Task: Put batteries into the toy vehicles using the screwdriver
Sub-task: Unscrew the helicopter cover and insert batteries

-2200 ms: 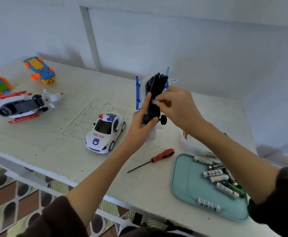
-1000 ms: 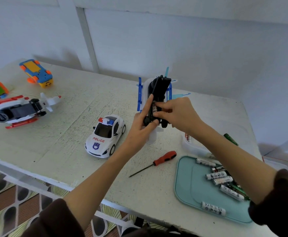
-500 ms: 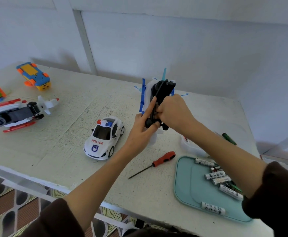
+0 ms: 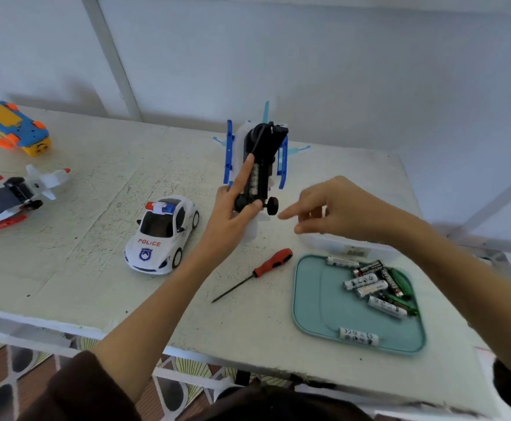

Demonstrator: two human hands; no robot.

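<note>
My left hand (image 4: 233,211) grips a white and blue toy helicopter (image 4: 263,153), held upright with its black underside toward me. A white battery (image 4: 254,179) shows in its open bay. My right hand (image 4: 336,208) hovers just right of the toy with loosely bent fingers, holding nothing. A red-handled screwdriver (image 4: 257,273) lies on the table below the toy. Several loose batteries (image 4: 372,287) lie in a teal tray (image 4: 315,299) at the right.
A white police car (image 4: 163,233) stands left of my left hand. A red and white helicopter (image 4: 11,196) lies upside down at the far left, a blue and orange vehicle (image 4: 17,127) behind it. A clear plastic box (image 4: 339,243) sits behind the tray.
My right hand has let go of the helicopter's underside and drawn back to the right, away from the battery bay. My left hand still holds the toy upright.
</note>
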